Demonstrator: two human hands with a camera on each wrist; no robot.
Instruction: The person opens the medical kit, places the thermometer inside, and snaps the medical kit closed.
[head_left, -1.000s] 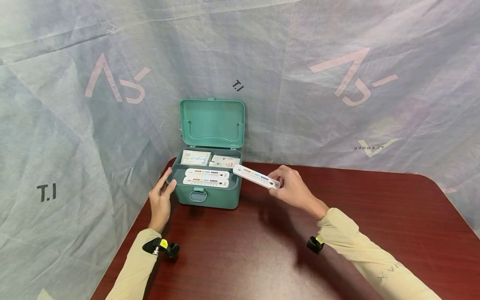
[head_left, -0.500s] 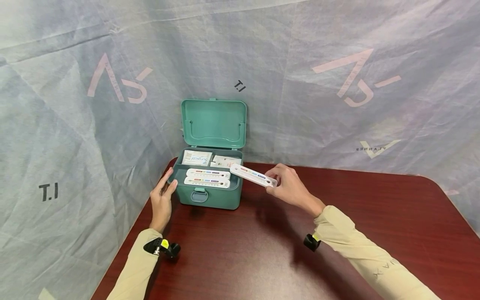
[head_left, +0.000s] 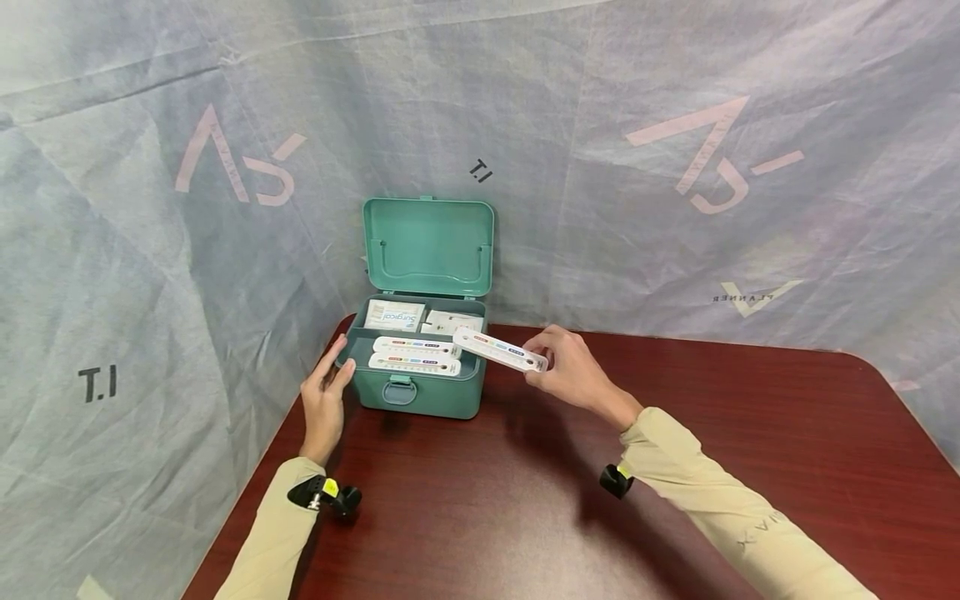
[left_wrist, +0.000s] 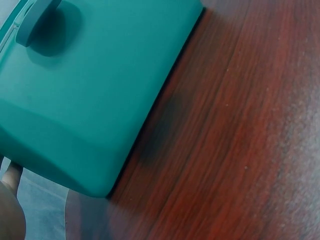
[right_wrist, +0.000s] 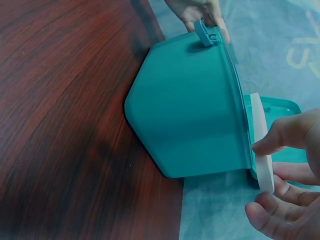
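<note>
My right hand (head_left: 572, 367) pinches the right end of a white thermometer (head_left: 498, 348) between thumb and fingers. Its far end overlaps the right rim of a teal box (head_left: 420, 398), which stands with its lid raised. Edge-on, the thermometer (right_wrist: 261, 140) shows as a thin white strip in the right wrist view. Two similar thermometers, a rear one (head_left: 408, 347) and a front one (head_left: 412, 364), lie in the front compartment. On the box's left side rests my left hand (head_left: 324, 408), fingers extended and thumb at the front left corner.
Behind a divider in the box lie a white packet marked Surgical (head_left: 393, 316) and further white packets (head_left: 452, 322). The reddish-brown table (head_left: 720, 417) extends right and forward. Grey cloth (head_left: 570, 167) hangs behind and to the left.
My right hand has moved a little left, carrying the thermometer further over the box's right rim. The left hand stays at the box's side.
</note>
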